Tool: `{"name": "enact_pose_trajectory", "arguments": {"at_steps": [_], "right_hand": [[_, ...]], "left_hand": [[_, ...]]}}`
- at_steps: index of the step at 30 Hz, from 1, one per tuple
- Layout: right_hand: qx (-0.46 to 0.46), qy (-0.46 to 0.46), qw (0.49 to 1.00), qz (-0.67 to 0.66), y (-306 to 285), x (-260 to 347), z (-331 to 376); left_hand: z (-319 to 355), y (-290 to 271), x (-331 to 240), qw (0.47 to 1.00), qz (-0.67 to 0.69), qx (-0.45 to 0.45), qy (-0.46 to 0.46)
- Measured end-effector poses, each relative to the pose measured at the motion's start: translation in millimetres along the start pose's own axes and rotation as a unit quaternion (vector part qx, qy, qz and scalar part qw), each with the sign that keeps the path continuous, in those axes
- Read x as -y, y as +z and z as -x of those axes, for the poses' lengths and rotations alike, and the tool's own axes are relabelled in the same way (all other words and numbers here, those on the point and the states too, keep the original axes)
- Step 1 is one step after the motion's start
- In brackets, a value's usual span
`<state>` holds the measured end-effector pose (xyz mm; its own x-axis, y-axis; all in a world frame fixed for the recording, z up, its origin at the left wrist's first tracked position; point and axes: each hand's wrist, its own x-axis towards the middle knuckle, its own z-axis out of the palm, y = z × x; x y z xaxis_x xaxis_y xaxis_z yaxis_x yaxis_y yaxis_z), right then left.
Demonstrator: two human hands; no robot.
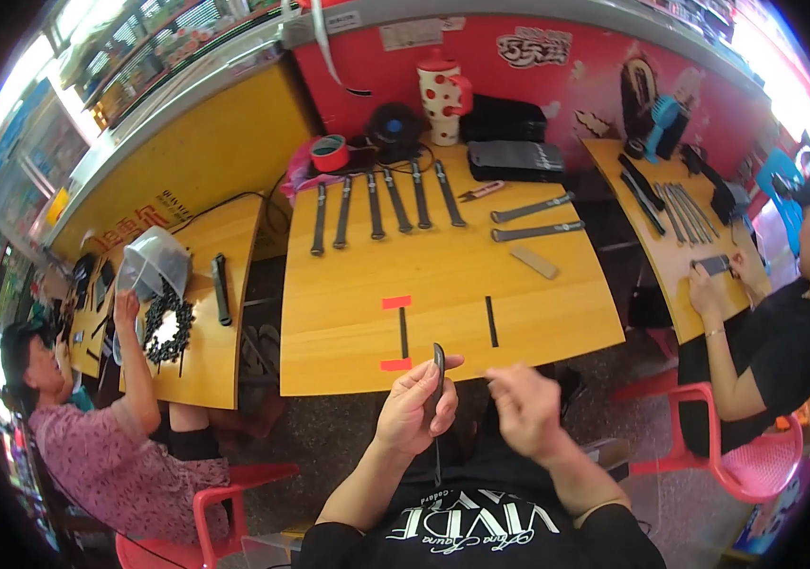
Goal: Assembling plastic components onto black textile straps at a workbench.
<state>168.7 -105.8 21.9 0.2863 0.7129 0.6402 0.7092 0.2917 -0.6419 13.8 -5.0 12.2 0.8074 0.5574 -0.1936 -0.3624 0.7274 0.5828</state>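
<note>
In the head view, we saw our left hand (414, 412) closed in a pinch, thumb against curled fingers, around a dark strap (438, 365). That strap stood upright above the grip, near the front edge of the table (348, 313), and its thin tail hung below toward our shirt. Our right hand (530, 408) was just apart from it, fingers loosely bent inward and blurred; we could not tell whether anything small was in them.

We judged that the strap could slip or twist, since only a short stretch was gripped and the tail hung free. The tail could also snag on the shirt, and the blurred right hand could knock the strap askew. The snips (482, 192) lay near the row of straps (376, 204), so a careless reach could meet their points.

As for materials, the held strap looked smooth and narrow, with a rounded tip. The six straps in the row were slim, dark grey and flared at their near ends; two more straps (533, 210) lay slanted beside them. The tabletop was yellow, wood-grained and flat, the tan block (534, 262) plain and oblong, the red tape patches (396, 302) small and matte.
</note>
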Motion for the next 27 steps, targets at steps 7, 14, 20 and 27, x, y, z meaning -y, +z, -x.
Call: {"name": "enact_pose_trajectory", "arguments": {"at_steps": [7,14,20,27], "right_hand": [[-0.01,0.036,0.997,0.072,1.9,6.6,10.7],[0.01,0.029,0.99,0.135,5.0,10.8,7.8],[0.015,0.033,0.989,0.145,7.2,15.3,7.5],[0.04,0.031,0.985,0.167,4.6,17.1,10.3]], "left_hand": [[-11.6,11.3,16.1,0.998,-0.048,-0.007,-0.029],[-10.1,10.5,16.7,0.998,-0.057,-0.006,-0.034],[-7.1,5.6,15.8,0.998,-0.063,-0.008,-0.031],[-3.6,3.9,17.1,0.984,-0.175,-0.034,0.013]]}}
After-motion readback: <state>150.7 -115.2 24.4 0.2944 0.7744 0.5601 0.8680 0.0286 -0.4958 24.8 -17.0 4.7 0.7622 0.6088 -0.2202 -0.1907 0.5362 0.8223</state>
